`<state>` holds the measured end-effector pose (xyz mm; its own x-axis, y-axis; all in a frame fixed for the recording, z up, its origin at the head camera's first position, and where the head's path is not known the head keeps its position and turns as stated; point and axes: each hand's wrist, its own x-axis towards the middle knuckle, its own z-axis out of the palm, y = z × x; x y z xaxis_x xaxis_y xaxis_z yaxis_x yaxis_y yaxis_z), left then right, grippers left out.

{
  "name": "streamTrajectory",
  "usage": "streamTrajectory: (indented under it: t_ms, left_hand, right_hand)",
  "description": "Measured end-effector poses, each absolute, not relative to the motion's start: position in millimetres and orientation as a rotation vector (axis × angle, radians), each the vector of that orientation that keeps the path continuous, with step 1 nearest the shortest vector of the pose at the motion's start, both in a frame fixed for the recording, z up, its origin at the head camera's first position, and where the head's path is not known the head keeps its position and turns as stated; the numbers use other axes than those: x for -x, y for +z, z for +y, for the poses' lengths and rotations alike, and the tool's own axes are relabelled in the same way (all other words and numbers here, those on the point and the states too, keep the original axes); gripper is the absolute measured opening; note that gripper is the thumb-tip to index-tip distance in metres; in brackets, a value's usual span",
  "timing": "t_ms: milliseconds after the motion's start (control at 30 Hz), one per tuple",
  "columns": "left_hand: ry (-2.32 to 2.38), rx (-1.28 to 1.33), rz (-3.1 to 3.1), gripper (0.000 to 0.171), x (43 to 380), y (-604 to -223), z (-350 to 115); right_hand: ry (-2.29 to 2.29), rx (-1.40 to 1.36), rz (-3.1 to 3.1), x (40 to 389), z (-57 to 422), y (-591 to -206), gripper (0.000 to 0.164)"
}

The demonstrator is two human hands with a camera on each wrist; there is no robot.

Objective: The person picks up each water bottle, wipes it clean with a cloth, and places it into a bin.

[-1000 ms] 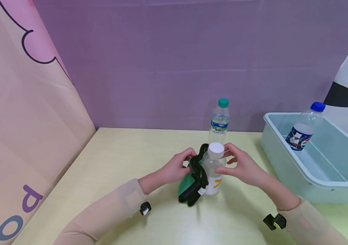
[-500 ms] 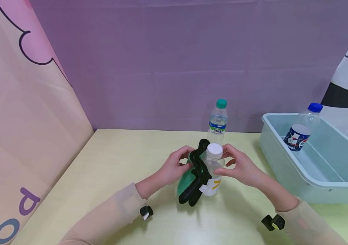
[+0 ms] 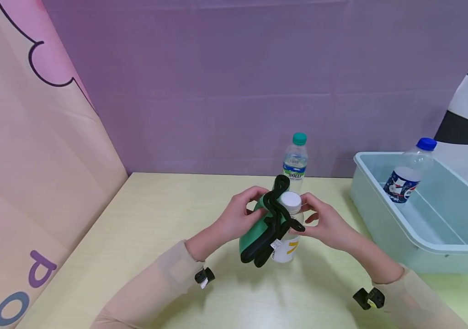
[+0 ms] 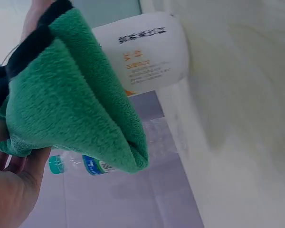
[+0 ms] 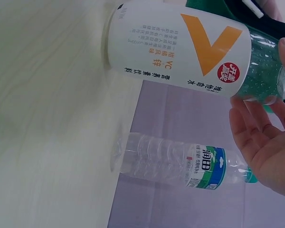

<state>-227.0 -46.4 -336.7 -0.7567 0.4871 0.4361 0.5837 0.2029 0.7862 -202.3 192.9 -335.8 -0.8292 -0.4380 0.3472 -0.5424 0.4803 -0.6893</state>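
Note:
My left hand point(image 3: 237, 217) holds a folded green towel point(image 3: 254, 235) with black edging, thumb and fingers pinching its upper part. The towel's plush green folds point(image 4: 71, 90) fill much of the left wrist view. Just to its right, a clear bottle point(image 3: 285, 249) with a white cap and white label stands upright on the table. My right hand point(image 3: 327, 224) grips that bottle near its shoulder, fingers behind and thumb in front. The towel's black edge hangs across the bottle's front and hides part of it. In the right wrist view, the label point(image 5: 180, 52) shows a large orange V.
Behind stands a green-capped water bottle point(image 3: 295, 164) on the pale table point(image 3: 184, 196). At the right is a light blue bin point(image 3: 390, 242), with a blue-capped bottle point(image 3: 402, 183) leaning inside it. A purple cloth wall point(image 3: 201, 91) closes off the back.
My left hand has lifted the towel slightly and shifted it right, so its black edge now crosses the bottle's front. The right hand and the bottle have stayed in place.

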Motion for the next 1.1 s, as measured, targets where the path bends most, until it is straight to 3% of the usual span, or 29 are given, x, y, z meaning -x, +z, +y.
streamTrajectory:
  t_ms: [533, 1100]
  left_hand:
    - [-1.448, 1.214, -2.545, 0.031, 229, -374, -57]
    - [-1.715, 0.999, -2.375, 0.028, 229, -354, -53]
  right_hand:
    - [1.272, -0.859, -2.603, 203, 191, -336, 0.05]
    - [1.286, -0.842, -2.621, 202, 192, -335, 0.048]
